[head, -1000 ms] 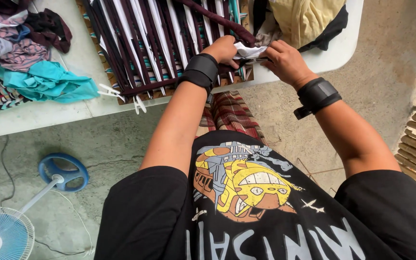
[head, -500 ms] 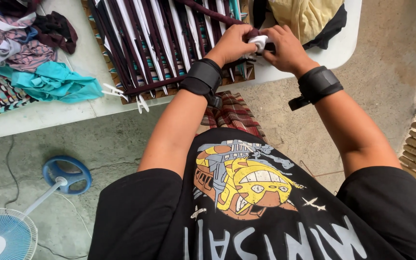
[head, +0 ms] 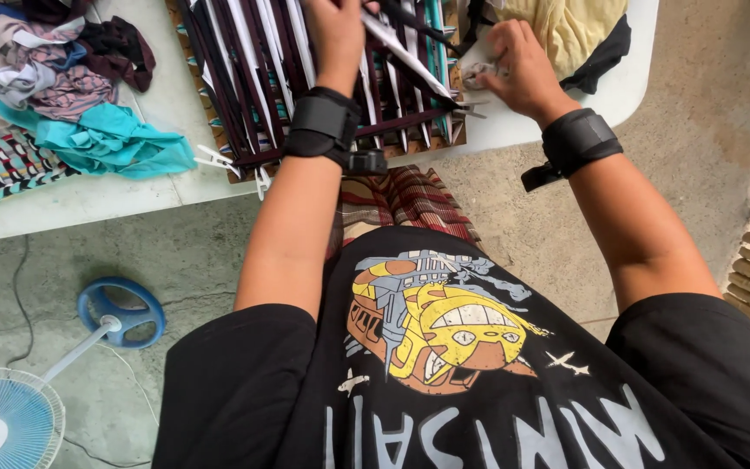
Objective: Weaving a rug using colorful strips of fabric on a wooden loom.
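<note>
1. Your left hand (head: 333, 35) grips a white fabric strip (head: 405, 54) over the weaving frame (head: 245, 95), whose dark and white strips run across the white table (head: 97, 195).
2. Your right hand (head: 514, 65) rests at the frame's right edge, fingers closed on a small grey bunched scrap (head: 479, 74).
3. Both wrists carry black bands.
4. A pile of cloth pieces (head: 54, 78), with a turquoise one on top, lies on the table to the left.
5. A yellow cloth (head: 566, 26) lies at the table's far right.
6. A blue standing fan (head: 10, 417) sits on the concrete floor, lower left.
</note>
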